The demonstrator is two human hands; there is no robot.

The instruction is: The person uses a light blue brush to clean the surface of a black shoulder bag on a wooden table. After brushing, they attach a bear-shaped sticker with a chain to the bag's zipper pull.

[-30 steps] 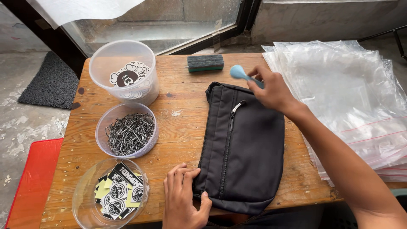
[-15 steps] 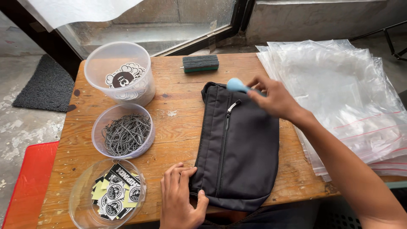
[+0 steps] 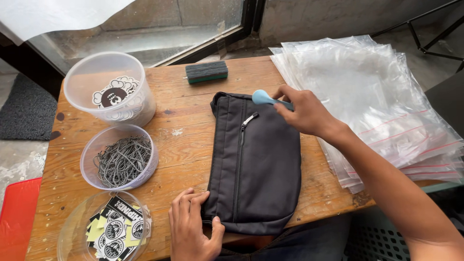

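Note:
A black zippered pouch (image 3: 256, 164) lies flat on the wooden table (image 3: 188, 145), its zipper running lengthwise. My left hand (image 3: 193, 227) presses on the pouch's near left corner, fingers spread over the edge. My right hand (image 3: 304, 113) is over the pouch's far right corner and grips a small light-blue tool (image 3: 263, 98) by its handle, the rounded head pointing left just above the fabric.
At left stand three clear tubs: one with round stickers (image 3: 113, 94), one with ball chains (image 3: 121, 159), one with black-and-yellow cards (image 3: 113, 229). A green-and-black sponge block (image 3: 206, 71) lies at the far edge. A stack of clear zip bags (image 3: 377, 101) covers the right side.
My right hand has drawn the blue tool slightly nearer and leftward over the pouch's top. My left hand stays on the near corner.

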